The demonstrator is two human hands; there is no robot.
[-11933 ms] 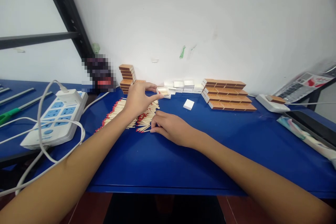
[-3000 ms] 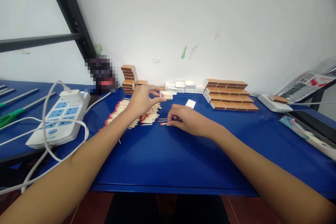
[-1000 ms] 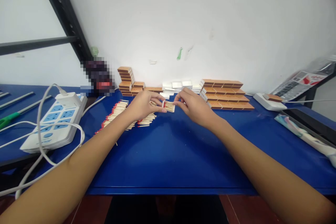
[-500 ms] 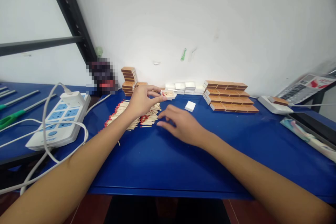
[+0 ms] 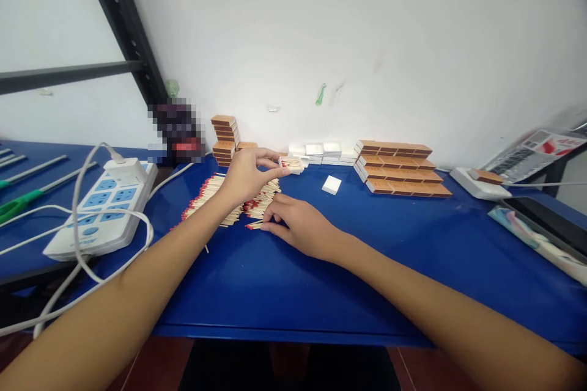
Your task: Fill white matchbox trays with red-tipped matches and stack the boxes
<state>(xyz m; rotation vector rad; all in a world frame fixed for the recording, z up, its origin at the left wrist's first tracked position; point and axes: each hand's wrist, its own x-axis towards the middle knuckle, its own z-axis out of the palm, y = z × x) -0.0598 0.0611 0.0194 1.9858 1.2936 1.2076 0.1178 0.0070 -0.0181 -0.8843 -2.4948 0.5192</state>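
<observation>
My left hand [image 5: 250, 174] is closed on a small white matchbox tray [image 5: 291, 165], held by its edges above the table. Red-tipped matches lie in that tray. Below it, my right hand [image 5: 300, 226] pinches a few matches [image 5: 254, 225] between thumb and fingers, at the near edge of a match pile [image 5: 257, 204]. A larger match pile [image 5: 208, 198] spreads to the left, partly covered by my left forearm. One white tray [image 5: 331, 184] lies alone on the blue table, right of my hands.
Brown matchboxes [image 5: 398, 171] are stacked in rows at the back right, others [image 5: 224, 140] at the back left. White trays [image 5: 323, 151] line the wall. A power strip [image 5: 105, 208] with white cables lies left; a phone [image 5: 550, 220] lies right on the blue table [image 5: 293, 293].
My right hand has moved left and slightly down to the match pile, and its fingers have closed on a few matches. My left hand stays nearly still with the tray.
</observation>
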